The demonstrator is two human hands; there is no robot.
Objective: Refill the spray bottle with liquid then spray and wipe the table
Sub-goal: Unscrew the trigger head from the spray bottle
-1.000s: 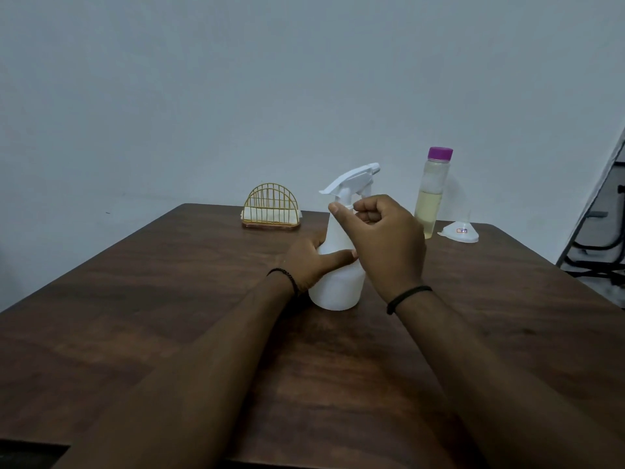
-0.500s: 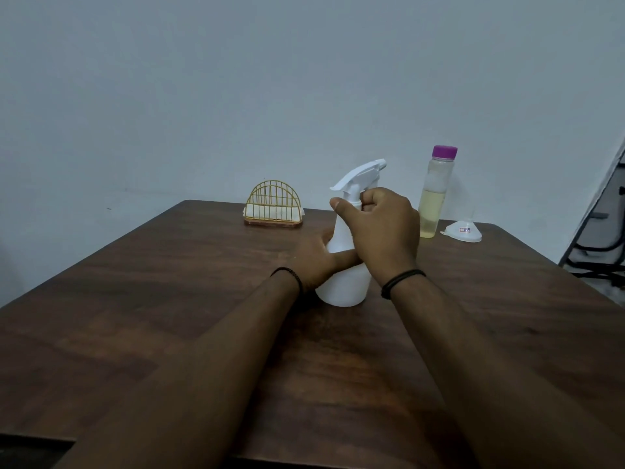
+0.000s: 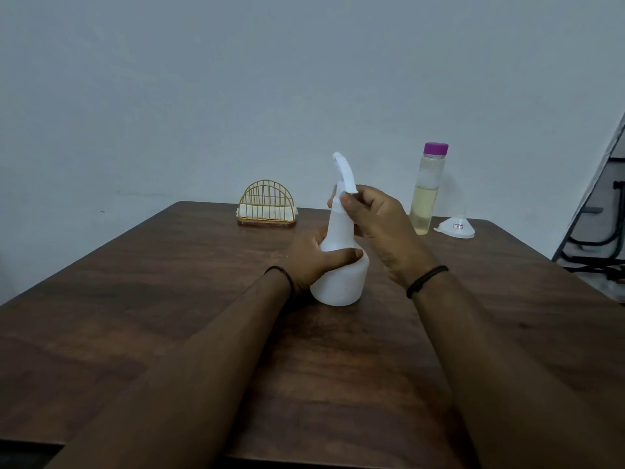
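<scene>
A white spray bottle (image 3: 341, 275) stands upright in the middle of the dark wooden table (image 3: 169, 299). My left hand (image 3: 311, 257) wraps around its lower body from the left, thumb across the front. My right hand (image 3: 378, 221) grips the neck just under the white trigger head (image 3: 345, 172), whose nozzle points away from me. Behind to the right stands a clear bottle (image 3: 426, 194) with a purple cap, about half full of pale yellow liquid. A small white funnel (image 3: 455, 227) lies upside down beside it.
A gold wire napkin holder (image 3: 266, 204) with white napkins sits at the table's far edge, left of the spray bottle. A plain grey wall runs behind. Dark metal furniture legs (image 3: 605, 238) show past the table's right edge.
My right hand has turned the trigger head, so the nozzle has swung from pointing right to pointing away. The left hand has stayed on the bottle body.
</scene>
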